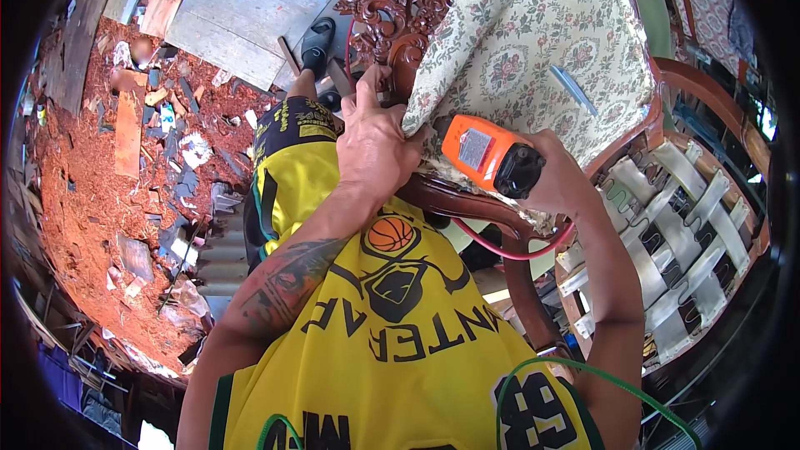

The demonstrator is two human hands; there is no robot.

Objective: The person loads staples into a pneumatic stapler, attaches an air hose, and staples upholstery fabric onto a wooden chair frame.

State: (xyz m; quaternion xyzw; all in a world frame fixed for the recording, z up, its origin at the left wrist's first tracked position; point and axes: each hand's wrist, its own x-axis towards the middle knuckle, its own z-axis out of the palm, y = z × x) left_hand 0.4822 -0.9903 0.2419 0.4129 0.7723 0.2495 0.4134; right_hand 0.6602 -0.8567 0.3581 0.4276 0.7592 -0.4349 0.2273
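Note:
In my right hand (557, 173) is an orange staple gun (472, 147), its black rear end turned toward me and its front close to the edge of the fabric. A cream floral upholstery fabric (533, 29) lies over the wooden chair. My left hand (377, 135) grips the near left edge of that fabric, beside the dark carved wooden frame (398, 12); its fingertips are partly hidden. On top of the cloth rests a grey-blue strip of staples (573, 90). A red hose (517, 255) loops below the gun.
At right stands a wooden seat frame with woven pale webbing (667, 233) and springs. The floor at left holds reddish sawdust (83, 192), wood offcuts and scraps. A grey board (250, 8) lies at the upper left. A green cord (600, 373) crosses near my right arm.

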